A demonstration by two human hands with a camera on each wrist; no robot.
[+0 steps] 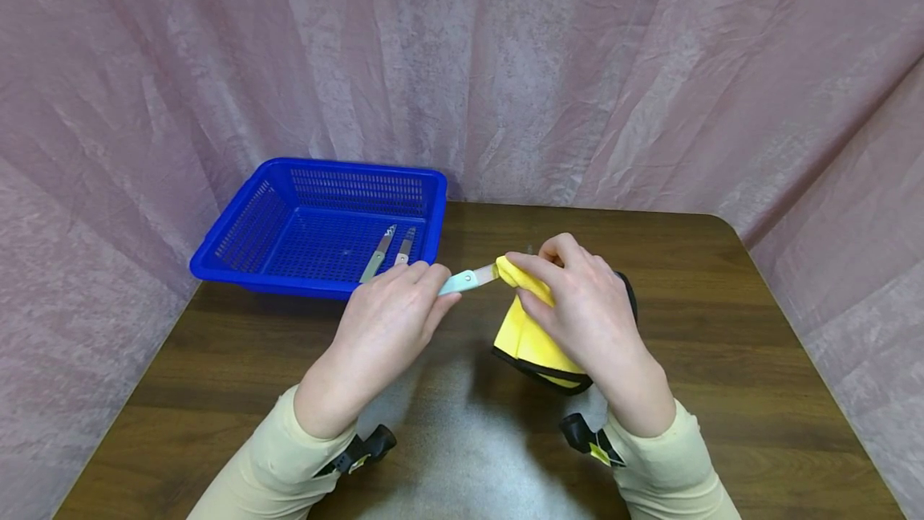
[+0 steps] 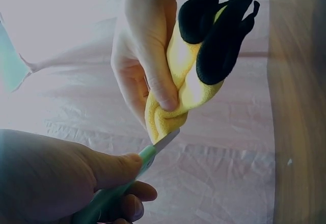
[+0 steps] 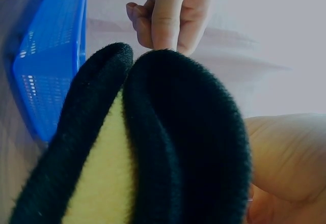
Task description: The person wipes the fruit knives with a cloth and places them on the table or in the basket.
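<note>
My left hand [image 1: 393, 311] grips the mint-green handle of a small knife [image 1: 462, 282], its blade pointing right. In the left wrist view the thumb lies along the knife's handle [image 2: 146, 158]. My right hand [image 1: 581, 303] pinches a yellow cloth [image 1: 530, 331] with black edging around the blade, so the blade's far part is hidden in the folds. Only a short stretch of metal shows between handle and cloth. The cloth's loose end hangs below the right hand; its black border [image 3: 188, 132] fills much of the right wrist view.
A blue plastic basket [image 1: 318, 286] with slotted walls stands at the back left of the wooden table [image 1: 722, 327]. Inside lie a green-handled knife [image 1: 378, 253] and a pale-handled knife [image 1: 406, 247]. A pink curtain [image 1: 505, 71] hangs behind the table.
</note>
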